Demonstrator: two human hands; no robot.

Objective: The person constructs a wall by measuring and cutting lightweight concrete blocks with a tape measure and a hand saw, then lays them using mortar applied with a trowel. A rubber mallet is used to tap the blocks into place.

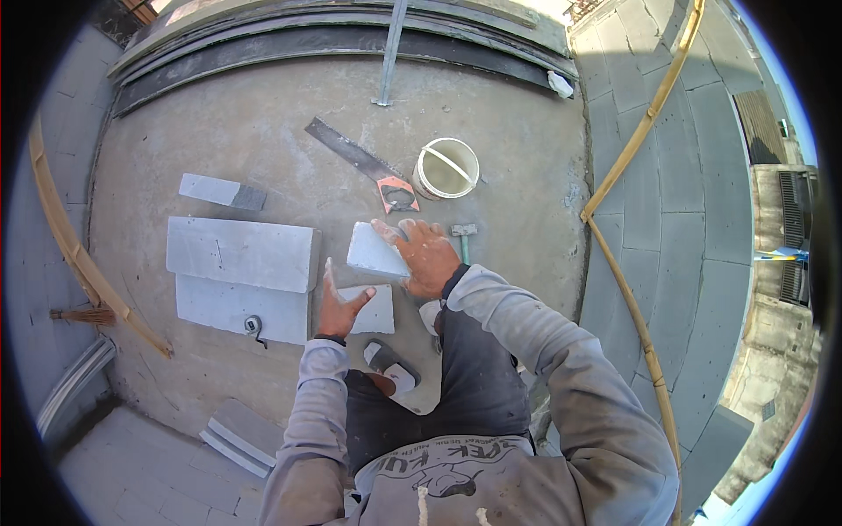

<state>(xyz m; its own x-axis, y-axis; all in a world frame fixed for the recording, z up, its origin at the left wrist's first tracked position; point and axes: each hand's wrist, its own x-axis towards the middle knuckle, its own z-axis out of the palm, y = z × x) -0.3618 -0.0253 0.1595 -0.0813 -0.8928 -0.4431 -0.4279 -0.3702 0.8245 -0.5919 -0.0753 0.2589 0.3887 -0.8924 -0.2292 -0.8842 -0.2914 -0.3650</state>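
Right hand (427, 256) lies flat on the upper grey tile piece (374, 252), fingers spread and unclenched, pressing rather than gripping. Left hand (338, 305) is on the lower tile piece (375, 311), thumb out over its top, fingers at its left edge; can't tell if they're actually clamped. Both pieces lie on the concrete floor (263, 140) just in front of the knees, nearly touching each other. 2 larger slabs (239, 254) overlap to the left, tape measure (253, 325) on the lower one. Handsaw (355, 156) with orange handle, white bucket (446, 167) and hammer (463, 237) lie just beyond the hands.
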